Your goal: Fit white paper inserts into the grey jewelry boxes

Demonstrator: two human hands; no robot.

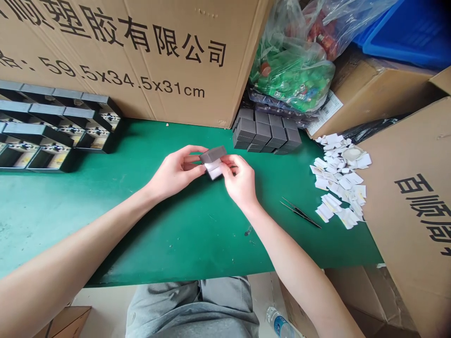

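A small dark grey box is held above the green table with its lid raised, and a white lining or insert shows inside. My left hand grips the box from the left, thumb low and fingers behind the lid. From the right, my right hand is closed at the box's side, its thumb against the white part. Whether the right fingers pinch a separate white piece cannot be made out. Tweezers lie to the right of my right hand. Several closed grey boxes are stacked beyond my hands.
Open dark boxes with contents stand in rows at the left. A large carton backs the green table. Small white cards are piled at the right beside another carton. Bags of green items and a blue bin sit behind.
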